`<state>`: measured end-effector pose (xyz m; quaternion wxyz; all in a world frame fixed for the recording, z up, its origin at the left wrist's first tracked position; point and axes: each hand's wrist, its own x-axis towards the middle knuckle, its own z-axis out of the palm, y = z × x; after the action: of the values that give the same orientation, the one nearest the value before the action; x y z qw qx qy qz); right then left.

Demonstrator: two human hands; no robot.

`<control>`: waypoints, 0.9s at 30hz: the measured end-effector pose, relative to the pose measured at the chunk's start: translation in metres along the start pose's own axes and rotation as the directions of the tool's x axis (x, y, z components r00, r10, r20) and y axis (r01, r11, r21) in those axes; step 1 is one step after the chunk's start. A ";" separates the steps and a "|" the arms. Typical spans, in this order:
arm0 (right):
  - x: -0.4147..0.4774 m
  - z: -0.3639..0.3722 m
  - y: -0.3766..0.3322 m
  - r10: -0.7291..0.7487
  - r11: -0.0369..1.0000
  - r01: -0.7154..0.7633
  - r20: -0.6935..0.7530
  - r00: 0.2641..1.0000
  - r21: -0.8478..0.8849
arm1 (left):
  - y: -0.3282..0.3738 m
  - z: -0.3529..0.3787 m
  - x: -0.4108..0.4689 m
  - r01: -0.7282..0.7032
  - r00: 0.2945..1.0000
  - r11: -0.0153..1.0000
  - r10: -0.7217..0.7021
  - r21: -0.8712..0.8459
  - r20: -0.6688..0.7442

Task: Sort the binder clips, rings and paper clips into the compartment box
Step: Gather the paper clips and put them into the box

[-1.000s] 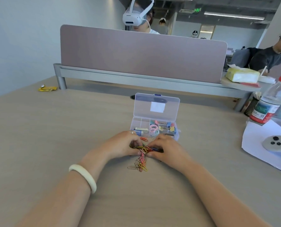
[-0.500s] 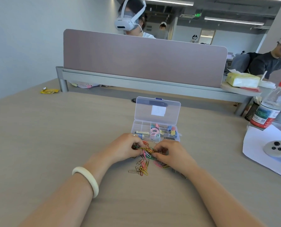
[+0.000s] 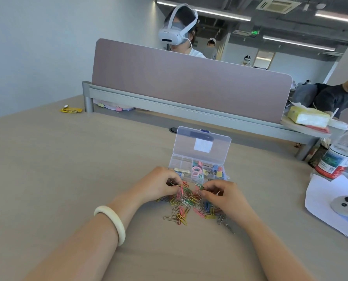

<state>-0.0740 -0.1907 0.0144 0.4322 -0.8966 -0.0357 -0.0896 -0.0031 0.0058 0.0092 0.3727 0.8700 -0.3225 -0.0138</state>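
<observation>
I am observing the left hand (image 3: 159, 185) and right hand (image 3: 224, 196) each pinching paper clips (image 3: 189, 203) heaped on the surface (image 3: 67, 179) just before the compartment box (image 3: 199, 159), where interlinked clips are probably risking a dragged, scattering clump.

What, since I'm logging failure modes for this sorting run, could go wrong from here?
1. The left hand and right hand pinch into the tangled paper clips; a lift may drag linked ones along and scatter them.
2. The box stands just behind the pile, with rings and binder clips in adjoining compartments; a loose drop could mix kinds.
3. Stray clips lie by the right forearm, which might sweep them away.
</observation>
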 end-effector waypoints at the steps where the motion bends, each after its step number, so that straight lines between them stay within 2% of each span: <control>1: 0.001 -0.001 0.001 0.009 1.000 -0.009 -0.008 1.000 0.019 | -0.001 0.000 0.000 0.004 1.000 1.000 -0.004 0.002 -0.003; 8: 0.012 -0.011 -0.006 0.041 0.978 -0.029 -0.054 0.998 0.206 | -0.004 0.001 0.002 0.024 1.000 1.000 -0.024 -0.010 -0.017; 12: 0.025 -0.015 -0.018 0.040 0.974 -0.027 -0.051 0.998 0.226 | -0.004 0.001 0.001 0.030 0.999 1.000 -0.031 -0.007 -0.028; 19: 0.089 -0.015 -0.032 0.000 0.998 0.005 -0.085 0.996 0.062 | -0.007 0.005 -0.001 0.030 0.999 0.999 -0.031 -0.031 -0.041; 27: 0.143 0.014 -0.002 0.010 0.997 -0.016 -0.077 0.997 -0.081 | -0.009 0.007 0.004 0.002 0.999 1.000 -0.001 0.014 -0.036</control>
<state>0.0683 -0.1803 0.0354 0.3968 -0.9096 -0.0097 -0.1225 0.0031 0.0040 -0.0013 0.3725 0.8729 -0.3151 0.0040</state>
